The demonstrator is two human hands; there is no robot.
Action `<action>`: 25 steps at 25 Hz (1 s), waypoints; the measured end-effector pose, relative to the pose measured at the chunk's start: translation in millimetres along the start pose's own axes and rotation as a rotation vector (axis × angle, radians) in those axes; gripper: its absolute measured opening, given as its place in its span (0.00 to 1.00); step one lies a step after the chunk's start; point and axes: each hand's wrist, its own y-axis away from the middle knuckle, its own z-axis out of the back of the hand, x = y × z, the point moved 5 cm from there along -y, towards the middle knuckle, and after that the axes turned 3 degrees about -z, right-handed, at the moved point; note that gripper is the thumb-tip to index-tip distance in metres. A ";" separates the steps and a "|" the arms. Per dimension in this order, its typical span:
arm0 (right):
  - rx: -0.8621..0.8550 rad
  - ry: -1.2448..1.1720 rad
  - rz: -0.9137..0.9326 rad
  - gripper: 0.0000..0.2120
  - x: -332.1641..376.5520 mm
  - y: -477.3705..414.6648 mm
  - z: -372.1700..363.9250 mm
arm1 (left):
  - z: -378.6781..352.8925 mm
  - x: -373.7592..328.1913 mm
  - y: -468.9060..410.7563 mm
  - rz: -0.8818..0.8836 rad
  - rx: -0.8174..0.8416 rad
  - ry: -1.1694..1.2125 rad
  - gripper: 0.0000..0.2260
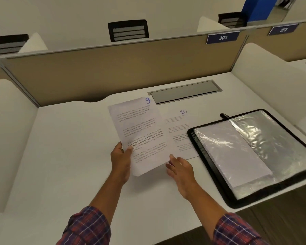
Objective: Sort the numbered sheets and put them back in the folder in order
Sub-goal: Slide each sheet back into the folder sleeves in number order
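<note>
Lightly pinched between the thumb (129,149) and curled fingers of the left hand (121,160): sheet 9 (141,131), gripped at its lower left edge, raised and tilted over the middle of the tabletop (60,147). Right hand (181,169) with fingers straight and loosely spread, holding nothing, thumb tip at the sheet's lower right edge; contact not clear.

Likely step: laying 9 onto sheet 10 (181,128), flat on the tabletop beneath and to the right. Square the top corners first, lower the far edge, then release the pinch and smooth with the flat right palm. Avoid dragging, to keep 10 from sliding.

Toward the right edge of the tabletop: open folder (213,168), black rim seemingly over 10's right margin, near side along the front edge, clear sleeves (272,138) glaring. At the far edge: grey cable flap (184,92), just behind 9's top corner.
</note>
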 end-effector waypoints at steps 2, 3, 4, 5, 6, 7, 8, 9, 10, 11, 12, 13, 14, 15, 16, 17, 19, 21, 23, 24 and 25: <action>0.065 -0.177 -0.024 0.20 6.6 12.4 20.6 | -30.5 4.7 23.0 0.022 0.033 0.027 0.13; 0.094 -0.228 -0.026 0.15 11.7 19.8 31.6 | -46.8 6.9 35.2 0.025 0.050 0.032 0.13; 0.115 -0.263 -0.021 0.13 17.0 26.7 43.8 | -63.1 10.3 47.5 0.026 0.066 0.040 0.13; 0.132 -0.289 -0.008 0.14 21.8 33.1 59.0 | -79.1 15.5 61.0 0.029 0.081 0.040 0.13; 0.140 -0.308 0.008 0.16 25.3 37.5 75.5 | -93.9 21.4 74.6 0.033 0.094 0.043 0.13; 0.135 -0.328 0.023 0.18 29.3 43.1 96.4 | -111.3 27.4 90.4 0.033 0.109 0.035 0.13; 0.119 -0.345 0.027 0.19 32.3 48.0 116.4 | -127.4 33.3 105.2 0.034 0.119 0.028 0.13; 0.086 -0.360 0.023 0.18 34.2 51.8 137.0 | -143.0 39.5 119.2 0.033 0.130 0.011 0.13; 0.055 -0.376 0.021 0.17 35.7 55.1 159.4 | -160.6 46.1 134.2 0.032 0.141 -0.002 0.13; 0.029 -0.395 0.022 0.16 37.9 59.3 180.1 | -177.7 51.8 149.0 0.032 0.154 -0.005 0.13; 0.008 -0.410 0.034 0.15 41.8 63.9 203.5 | -198.3 58.6 165.0 0.033 0.168 0.000 0.13; -0.011 -0.408 0.054 0.15 45.1 67.6 225.2 | -216.9 64.9 179.2 0.035 0.178 0.000 0.14; -0.037 -0.399 0.072 0.15 47.4 70.3 246.8 | -234.0 70.9 192.6 0.035 0.188 -0.003 0.14; -0.054 -0.400 0.081 0.14 50.9 74.1 268.4 | -251.4 75.6 206.4 0.033 0.195 -0.002 0.13; -0.063 -0.408 0.086 0.14 55.8 77.7 287.1 | -268.1 78.2 218.7 0.032 0.204 0.011 0.13; -0.069 -0.417 0.096 0.15 62.4 82.6 306.6 | -286.6 81.4 230.2 0.036 0.214 0.021 0.13; -0.090 -0.424 0.122 0.15 73.6 87.2 339.3 | -316.1 90.1 244.6 0.056 0.215 0.024 0.14; -0.104 -0.462 0.137 0.15 82.4 91.3 367.3 | -344.1 96.4 256.1 0.090 0.232 0.039 0.14; -0.123 -0.506 0.162 0.15 91.1 91.6 393.2 | -374.3 102.9 262.5 0.113 0.263 0.014 0.13; -0.152 -0.514 0.178 0.15 95.1 90.3 405.1 | -388.8 106.2 264.1 0.113 0.281 -0.015 0.13; -0.191 -0.515 0.196 0.14 99.7 88.5 417.8 | -404.2 109.3 265.8 0.108 0.306 -0.049 0.12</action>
